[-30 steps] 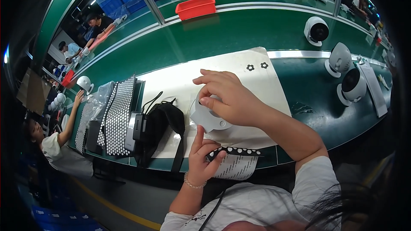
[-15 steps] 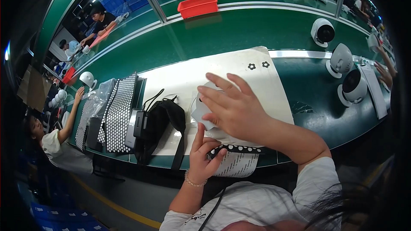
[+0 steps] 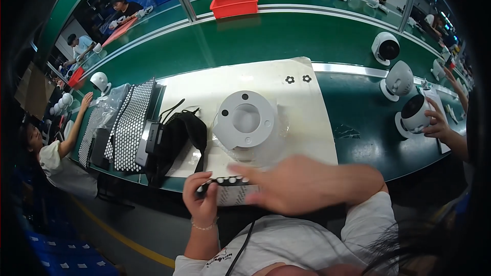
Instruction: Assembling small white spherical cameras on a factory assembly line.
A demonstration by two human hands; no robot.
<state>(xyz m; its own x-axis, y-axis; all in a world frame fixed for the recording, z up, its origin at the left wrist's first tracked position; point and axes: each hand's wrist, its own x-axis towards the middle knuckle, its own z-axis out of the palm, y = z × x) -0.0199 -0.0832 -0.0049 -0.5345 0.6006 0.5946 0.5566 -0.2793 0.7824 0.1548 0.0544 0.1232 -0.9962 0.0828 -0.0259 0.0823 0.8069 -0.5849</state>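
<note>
My left hand grips one end of a folded sheet of round stickers, black with white dots along its top edge and printed white backing below. Smeared by motion, my right hand reaches across to the sheet's other end; whether its fingers pinch anything cannot be made out. Beyond both hands, a white plastic ring-shaped base lies on a cream mat. Black round pads sit at its top and left, while the round recesses at its right and bottom show white.
Black pouch with straps, grey device and white-dotted black sheets lie left. At right stand white ball-shaped cameras; a co-worker's hand touches one. A red bin stands at the far side.
My right hand has come back from over the white base to the sticker sheet, uncovering the base. At right, a co-worker's hand has come onto a white camera. The whole view has shifted slightly.
</note>
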